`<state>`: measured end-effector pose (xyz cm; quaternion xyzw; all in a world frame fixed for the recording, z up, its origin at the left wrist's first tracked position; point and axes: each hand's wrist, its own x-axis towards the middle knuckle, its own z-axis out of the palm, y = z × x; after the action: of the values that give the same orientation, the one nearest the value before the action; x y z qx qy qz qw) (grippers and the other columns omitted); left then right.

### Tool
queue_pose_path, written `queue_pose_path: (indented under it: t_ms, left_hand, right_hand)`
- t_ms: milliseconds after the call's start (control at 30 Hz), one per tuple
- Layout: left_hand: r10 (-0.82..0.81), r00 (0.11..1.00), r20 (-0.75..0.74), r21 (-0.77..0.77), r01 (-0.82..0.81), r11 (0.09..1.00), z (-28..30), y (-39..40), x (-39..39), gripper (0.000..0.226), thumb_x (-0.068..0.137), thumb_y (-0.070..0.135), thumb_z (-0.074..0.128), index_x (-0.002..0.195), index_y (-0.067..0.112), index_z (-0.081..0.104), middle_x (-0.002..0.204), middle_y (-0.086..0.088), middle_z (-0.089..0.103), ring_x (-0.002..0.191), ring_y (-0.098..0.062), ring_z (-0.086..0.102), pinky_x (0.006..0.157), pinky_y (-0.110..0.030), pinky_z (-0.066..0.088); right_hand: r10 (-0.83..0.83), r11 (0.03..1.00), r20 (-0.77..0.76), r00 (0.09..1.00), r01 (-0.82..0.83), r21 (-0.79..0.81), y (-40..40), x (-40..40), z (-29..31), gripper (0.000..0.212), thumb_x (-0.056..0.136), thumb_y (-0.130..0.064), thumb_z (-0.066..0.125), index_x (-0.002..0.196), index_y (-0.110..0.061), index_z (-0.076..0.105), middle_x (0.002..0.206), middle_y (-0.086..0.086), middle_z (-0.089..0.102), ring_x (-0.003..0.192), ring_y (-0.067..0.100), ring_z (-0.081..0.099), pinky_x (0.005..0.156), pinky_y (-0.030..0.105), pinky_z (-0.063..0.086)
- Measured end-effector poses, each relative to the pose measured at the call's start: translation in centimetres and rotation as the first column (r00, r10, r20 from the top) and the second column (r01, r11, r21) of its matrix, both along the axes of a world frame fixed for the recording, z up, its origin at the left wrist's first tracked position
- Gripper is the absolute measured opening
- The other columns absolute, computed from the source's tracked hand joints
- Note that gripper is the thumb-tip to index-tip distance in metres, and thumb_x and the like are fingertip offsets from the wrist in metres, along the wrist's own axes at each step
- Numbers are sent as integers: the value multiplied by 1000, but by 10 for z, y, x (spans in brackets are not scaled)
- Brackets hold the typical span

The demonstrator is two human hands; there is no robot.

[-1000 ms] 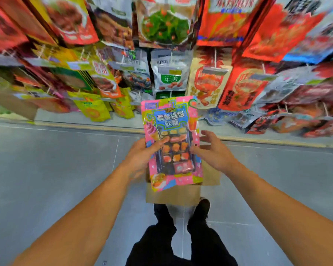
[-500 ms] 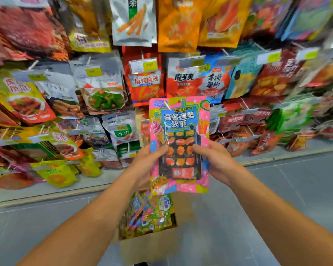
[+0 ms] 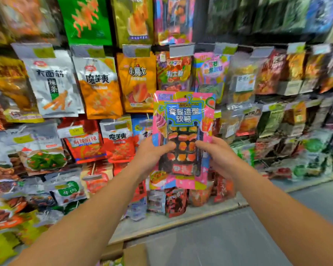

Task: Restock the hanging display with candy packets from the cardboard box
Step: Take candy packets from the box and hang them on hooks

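Note:
A pink and blue candy packet [image 3: 183, 120] with a clear window of orange sweets is held upright in front of the hanging display [image 3: 96, 89]. My left hand [image 3: 152, 154] grips its left edge, thumb across the front. My right hand [image 3: 217, 156] grips the right edge the same way. A matching pink and blue packet [image 3: 210, 73] hangs on a peg just above and to the right. The cardboard box [image 3: 131, 254] shows only as a corner at the bottom edge, between my forearms.
Rows of snack bags hang on pegs with price tags across the whole wall, among them orange bags [image 3: 136, 81] and red bags [image 3: 85, 143]. A low shelf ledge [image 3: 181, 221] runs along the base. Grey floor [image 3: 238, 237] lies to the right.
Both hands have lifted the candy packet from over the box up to the display, and my view has tilted up from the floor to the upper pegs. The box has slipped to the bottom edge.

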<state>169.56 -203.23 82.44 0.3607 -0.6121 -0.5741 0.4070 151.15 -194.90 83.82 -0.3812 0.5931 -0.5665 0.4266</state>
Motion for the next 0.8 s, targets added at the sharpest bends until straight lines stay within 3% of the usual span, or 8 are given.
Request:
queue_pose_path:
  t_ms: [133,300,400,533,600,667,800]
  left_hand:
    - [81,997,-14,-76,-82,994,50,-38,-36,14,74,20,81,75,17,68,70,-3,67,68,-24,62,67,-50,54]
    - [140,987,-82,-210,-154,966,112,-101,-61,10,78,10,78,77,15,70,71,-3,70,69,-24,64,65,-40,55]
    - [167,980,-108,-247,-190,950,143,-139,-70,11,75,11,80,77,14,70,71,-1,70,70,-23,64,72,-46,55]
    - [168,980,-105,-318,-193,928,186,-183,-86,23,70,21,83,85,9,70,80,-13,70,72,-23,63,69,-49,54]
    - [174,974,-142,-339,-213,916,200,-197,-95,13,76,13,79,84,9,70,79,-11,68,70,-23,62,67,-44,53]
    - [183,970,-160,-332,-228,915,209,-212,-103,11,77,9,78,83,7,68,79,-12,67,70,-23,61,64,-38,51]
    - [227,971,-77,-390,-239,889,229,-235,-110,24,64,29,83,70,13,67,68,-3,69,65,-20,64,65,-39,52]
  right_hand:
    - [0,999,-101,995,-4,-44,-37,-52,52,11,90,-21,67,100,-18,68,109,8,72,95,25,67,82,38,52]
    - [-110,981,-215,970,72,-178,-94,-106,129,6,91,-24,68,96,-22,65,104,7,71,93,23,69,87,42,55]
    - [-138,965,-275,952,66,-255,-128,-125,172,5,91,-21,67,94,-21,63,99,7,67,83,18,64,77,37,53]
    - [-204,935,-395,896,58,-350,-167,-140,226,16,92,-22,66,106,-19,60,98,3,64,78,15,62,73,33,51]
    - [-227,924,-445,866,48,-379,-179,-143,245,26,92,-22,65,116,-16,58,99,2,64,78,13,63,68,28,51]
    - [-235,915,-458,857,36,-402,-195,-145,263,31,91,-23,65,120,-15,56,105,2,64,84,15,64,74,31,53]
    - [-245,885,-481,842,-9,-465,-231,-148,302,44,82,-35,75,118,-18,56,119,1,63,103,19,64,90,37,53]
